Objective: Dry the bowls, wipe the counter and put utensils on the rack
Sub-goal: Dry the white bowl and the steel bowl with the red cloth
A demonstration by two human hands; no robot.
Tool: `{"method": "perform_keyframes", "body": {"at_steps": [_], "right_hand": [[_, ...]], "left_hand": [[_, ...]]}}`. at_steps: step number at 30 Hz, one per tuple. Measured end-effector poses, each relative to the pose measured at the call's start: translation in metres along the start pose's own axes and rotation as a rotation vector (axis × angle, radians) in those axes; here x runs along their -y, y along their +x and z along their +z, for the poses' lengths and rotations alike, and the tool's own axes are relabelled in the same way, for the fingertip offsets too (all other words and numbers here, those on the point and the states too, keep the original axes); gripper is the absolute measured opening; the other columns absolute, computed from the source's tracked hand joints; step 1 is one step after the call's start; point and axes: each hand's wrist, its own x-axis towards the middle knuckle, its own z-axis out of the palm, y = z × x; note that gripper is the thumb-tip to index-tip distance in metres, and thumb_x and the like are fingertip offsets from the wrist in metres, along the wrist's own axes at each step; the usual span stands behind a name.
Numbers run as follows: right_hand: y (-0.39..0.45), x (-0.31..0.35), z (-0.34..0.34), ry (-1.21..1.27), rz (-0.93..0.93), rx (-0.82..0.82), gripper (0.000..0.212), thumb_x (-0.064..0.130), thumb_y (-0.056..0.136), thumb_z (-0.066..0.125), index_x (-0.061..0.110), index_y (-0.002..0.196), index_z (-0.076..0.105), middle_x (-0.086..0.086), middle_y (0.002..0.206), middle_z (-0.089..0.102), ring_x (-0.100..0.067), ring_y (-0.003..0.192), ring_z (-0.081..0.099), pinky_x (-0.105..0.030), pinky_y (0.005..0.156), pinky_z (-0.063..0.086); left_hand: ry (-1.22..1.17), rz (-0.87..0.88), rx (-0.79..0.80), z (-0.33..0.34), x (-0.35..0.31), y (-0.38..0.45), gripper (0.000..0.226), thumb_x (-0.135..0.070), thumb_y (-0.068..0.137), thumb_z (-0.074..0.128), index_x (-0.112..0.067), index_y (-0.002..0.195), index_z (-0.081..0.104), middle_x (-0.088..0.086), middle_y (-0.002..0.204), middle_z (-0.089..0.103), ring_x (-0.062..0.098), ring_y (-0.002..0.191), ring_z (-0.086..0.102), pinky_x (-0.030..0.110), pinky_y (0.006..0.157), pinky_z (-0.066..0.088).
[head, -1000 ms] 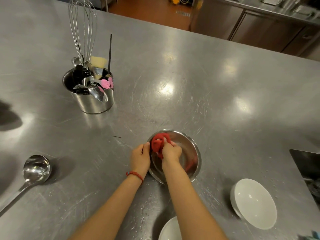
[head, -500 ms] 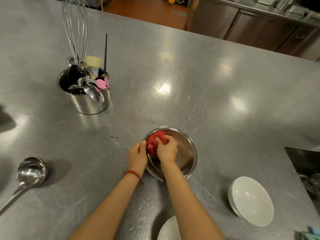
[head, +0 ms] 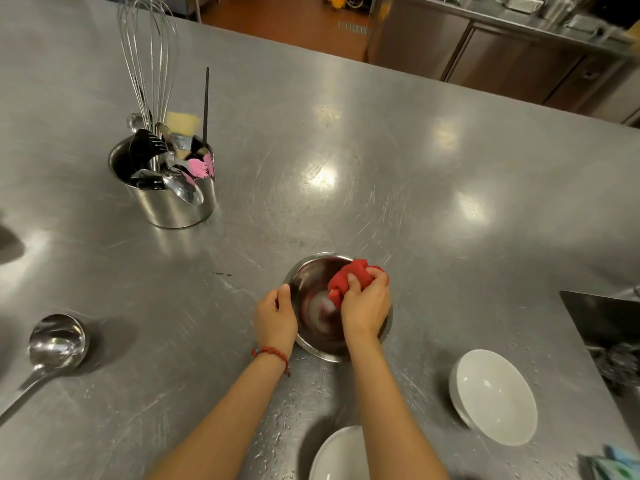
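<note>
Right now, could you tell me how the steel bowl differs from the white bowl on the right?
The steel bowl is shiny metal; the white bowl is matte white. The steel bowl is gripped at its rim by the left hand while the right hand rubs a red cloth inside it; the white bowl stands alone, untouched and empty. Both sit open side up on the counter.

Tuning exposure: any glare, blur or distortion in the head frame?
Head view: ceiling-light glare blotches on the steel counter; wide-angle bending at the edges; the cabinets at top right are soft; the right hand and red cloth stay fairly sharp.
</note>
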Motion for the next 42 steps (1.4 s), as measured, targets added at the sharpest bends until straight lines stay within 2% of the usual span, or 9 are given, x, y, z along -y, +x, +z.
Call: {"method": "perform_keyframes", "body": {"at_steps": [4, 9, 21, 28, 32, 34, 37, 39, 42], "right_hand": [[0.016, -0.002, -0.019, -0.022, -0.259, 0.017, 0.029, 0.013, 0.088, 0.057, 0.012, 0.116, 0.055, -0.015, 0.119, 0.055, -0.026, 0.1, 0.052, -0.012, 0.076, 0.028], [0.034, 0.007, -0.008, -0.288, -0.319, 0.165, 0.034, 0.019, 0.094, 0.047, 0.016, 0.127, 0.05, -0.015, 0.129, 0.047, -0.033, 0.112, 0.05, -0.035, 0.095, 0.04], [0.011, 0.026, 0.028, -0.25, -0.579, 0.665, 0.028, 0.02, 0.092, 0.05, 0.023, 0.119, 0.057, -0.009, 0.12, 0.051, -0.025, 0.107, 0.052, -0.027, 0.091, 0.04], [0.037, 0.02, 0.003, -0.547, -0.483, 0.35, 0.036, 0.013, 0.088, 0.048, 0.014, 0.124, 0.047, -0.015, 0.12, 0.047, -0.034, 0.103, 0.053, -0.038, 0.086, 0.046], [0.046, 0.014, -0.024, -0.647, -0.471, 0.339, 0.03, 0.012, 0.09, 0.047, 0.01, 0.119, 0.052, -0.016, 0.116, 0.05, -0.037, 0.101, 0.054, -0.039, 0.085, 0.045], [0.043, 0.009, -0.036, -0.521, -0.366, 0.351, 0.021, 0.014, 0.091, 0.045, 0.013, 0.107, 0.057, -0.007, 0.097, 0.06, -0.024, 0.08, 0.062, -0.032, 0.074, 0.05], [0.029, -0.001, -0.055, -0.364, -0.29, 0.314, 0.021, 0.017, 0.093, 0.043, 0.015, 0.105, 0.06, 0.006, 0.071, 0.056, -0.003, 0.045, 0.056, -0.006, 0.041, 0.039], [0.015, -0.01, -0.067, -0.384, -0.32, 0.342, 0.025, 0.015, 0.094, 0.044, 0.012, 0.114, 0.058, -0.002, 0.093, 0.056, -0.006, 0.063, 0.06, -0.003, 0.056, 0.043], [-0.005, -0.021, -0.074, -0.415, -0.317, 0.368, 0.028, 0.018, 0.094, 0.045, 0.014, 0.118, 0.057, -0.014, 0.12, 0.051, -0.029, 0.098, 0.057, -0.037, 0.09, 0.048]], "left_hand": [[0.002, -0.017, 0.029, -0.005, 0.002, 0.004, 0.048, -0.019, 0.093, 0.046, -0.018, 0.047, 0.032, -0.001, 0.047, 0.031, 0.012, 0.048, 0.029, 0.028, 0.048, 0.026], [0.048, -0.001, 0.057, -0.007, -0.001, 0.005, 0.047, -0.021, 0.094, 0.046, -0.016, 0.048, 0.032, -0.001, 0.048, 0.032, 0.011, 0.048, 0.029, 0.027, 0.046, 0.025], [0.022, -0.006, 0.044, -0.004, 0.004, 0.008, 0.041, -0.017, 0.092, 0.047, -0.011, 0.052, 0.041, 0.002, 0.049, 0.04, 0.015, 0.05, 0.035, 0.029, 0.049, 0.029], [-0.007, -0.003, -0.035, -0.003, 0.002, 0.0, 0.049, -0.013, 0.092, 0.048, -0.019, 0.047, 0.028, -0.003, 0.047, 0.031, 0.01, 0.047, 0.028, 0.028, 0.046, 0.024], [-0.032, -0.02, -0.042, -0.001, 0.002, -0.001, 0.049, -0.016, 0.093, 0.047, -0.019, 0.047, 0.029, -0.003, 0.048, 0.03, 0.011, 0.048, 0.028, 0.028, 0.048, 0.025], [-0.049, -0.036, -0.036, -0.001, 0.002, -0.001, 0.048, -0.017, 0.093, 0.046, -0.017, 0.048, 0.031, -0.001, 0.05, 0.032, 0.013, 0.05, 0.029, 0.028, 0.054, 0.029], [-0.053, -0.064, -0.036, -0.002, 0.001, -0.001, 0.046, -0.018, 0.093, 0.046, -0.015, 0.049, 0.031, 0.001, 0.05, 0.032, 0.019, 0.056, 0.032, 0.03, 0.059, 0.03], [-0.053, -0.074, -0.035, -0.002, 0.001, -0.002, 0.045, -0.02, 0.093, 0.045, -0.014, 0.05, 0.032, 0.002, 0.051, 0.033, 0.02, 0.059, 0.034, 0.03, 0.059, 0.031], [-0.052, -0.072, -0.041, -0.001, -0.001, -0.006, 0.046, -0.021, 0.094, 0.044, -0.016, 0.05, 0.032, 0.002, 0.051, 0.033, 0.018, 0.054, 0.032, 0.029, 0.053, 0.028]]}}
